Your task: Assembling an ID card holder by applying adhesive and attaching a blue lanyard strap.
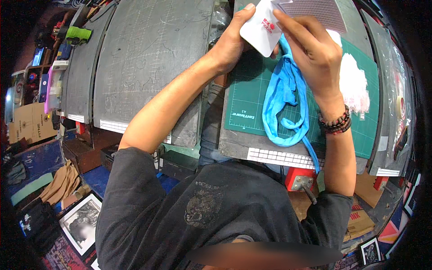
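Observation:
My left hand (229, 47) holds a white card (261, 29) with rounded corners and small red print, gripping it by its left side. At the card's upper right edge are the fingertips of my right hand (315, 51), fingers closed together. Below the card a long bright blue cloth strip (285, 85) lies loosely looped on a green cutting mat (247, 108). Its lower end hangs over the table's front edge. To the right of my right wrist a pile of white and pinkish slips (354, 85) rests on the mat. A grey sheet with a fine grid pattern (321, 11) shows behind my right hand.
A dark grey, scratched board (153, 54) fills the left, with a gap between it and the mat's board. Clear plastic and a tape roll (399, 108) lie far right. A red bracket with a metal bolt (300, 180) juts below the front edge. Framed pictures (82, 222) stand lower left.

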A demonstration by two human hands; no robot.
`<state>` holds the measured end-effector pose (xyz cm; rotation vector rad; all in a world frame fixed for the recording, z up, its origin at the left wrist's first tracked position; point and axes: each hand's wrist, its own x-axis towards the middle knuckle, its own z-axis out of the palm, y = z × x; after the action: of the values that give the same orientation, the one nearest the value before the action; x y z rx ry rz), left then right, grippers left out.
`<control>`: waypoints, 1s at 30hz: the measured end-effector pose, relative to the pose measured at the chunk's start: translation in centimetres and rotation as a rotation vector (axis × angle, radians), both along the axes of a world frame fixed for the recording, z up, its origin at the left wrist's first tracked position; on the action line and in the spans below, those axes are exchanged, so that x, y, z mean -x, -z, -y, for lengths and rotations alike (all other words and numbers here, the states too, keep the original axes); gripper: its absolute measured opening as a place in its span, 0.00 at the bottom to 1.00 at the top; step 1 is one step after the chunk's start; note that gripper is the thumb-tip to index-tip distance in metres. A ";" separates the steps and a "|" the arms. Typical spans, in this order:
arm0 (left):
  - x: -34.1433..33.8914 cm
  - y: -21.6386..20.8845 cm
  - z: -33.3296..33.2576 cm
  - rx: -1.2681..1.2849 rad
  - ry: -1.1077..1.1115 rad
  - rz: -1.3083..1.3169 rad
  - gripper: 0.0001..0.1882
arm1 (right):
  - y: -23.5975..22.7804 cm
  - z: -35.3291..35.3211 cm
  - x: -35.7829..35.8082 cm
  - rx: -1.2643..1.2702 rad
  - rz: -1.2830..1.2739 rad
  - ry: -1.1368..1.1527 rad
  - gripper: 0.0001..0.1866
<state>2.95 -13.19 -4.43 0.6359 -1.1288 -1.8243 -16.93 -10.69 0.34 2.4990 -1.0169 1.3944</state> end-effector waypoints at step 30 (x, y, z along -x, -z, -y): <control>0.5 -0.4 -1.0 0.158 -0.116 0.182 0.32 | 0.5 -0.3 -1.0 -0.415 0.225 -0.057 0.09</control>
<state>2.42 -12.17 -4.07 0.7698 -1.3139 -1.5860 -15.95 -10.37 -0.16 2.7101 -1.4177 1.6593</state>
